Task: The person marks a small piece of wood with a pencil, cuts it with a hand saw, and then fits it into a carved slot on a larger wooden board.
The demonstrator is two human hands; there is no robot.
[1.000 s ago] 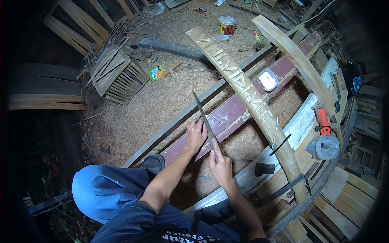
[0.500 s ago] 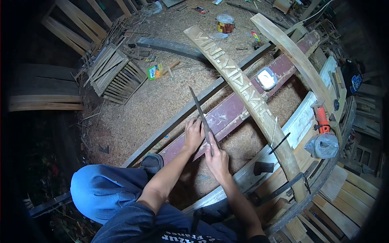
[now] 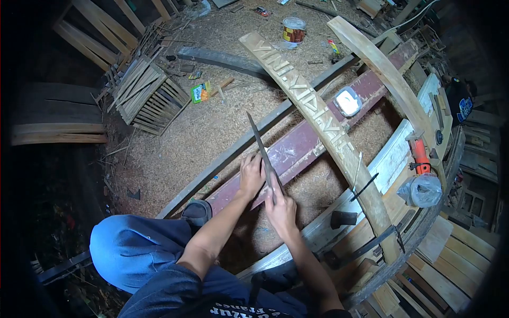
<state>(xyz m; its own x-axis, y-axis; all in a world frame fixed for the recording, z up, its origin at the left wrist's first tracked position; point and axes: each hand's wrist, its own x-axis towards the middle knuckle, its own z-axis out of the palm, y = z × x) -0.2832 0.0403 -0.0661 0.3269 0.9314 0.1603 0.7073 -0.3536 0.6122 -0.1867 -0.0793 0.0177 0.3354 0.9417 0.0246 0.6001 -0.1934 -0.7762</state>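
Note:
A long, thin metal file (image 3: pixel 259 144) points up and away from me, its lower end in my right hand (image 3: pixel 281 211), which is closed around the handle. My left hand (image 3: pixel 251 175) rests just left of the file on a dark red painted beam (image 3: pixel 313 140), fingers curled over the beam's edge and touching the file's side. What lies under the left palm is hidden. To the right, a long curved wooden plank (image 3: pixel 318 119) carved with letters crosses the beam.
Sawdust covers the ground. A white lamp (image 3: pixel 348 102) sits on the beam. An orange power tool (image 3: pixel 421 157) and plastic-wrapped bundle (image 3: pixel 422 190) lie at right. A paint tin (image 3: pixel 294 30) stands far off, a slatted wooden crate (image 3: pixel 143 95) at left. My blue-trousered knee (image 3: pixel 132 252) is lower left.
Both hands and the file have shifted slightly left and up in view as the camera moved. The grip on the file is the same.

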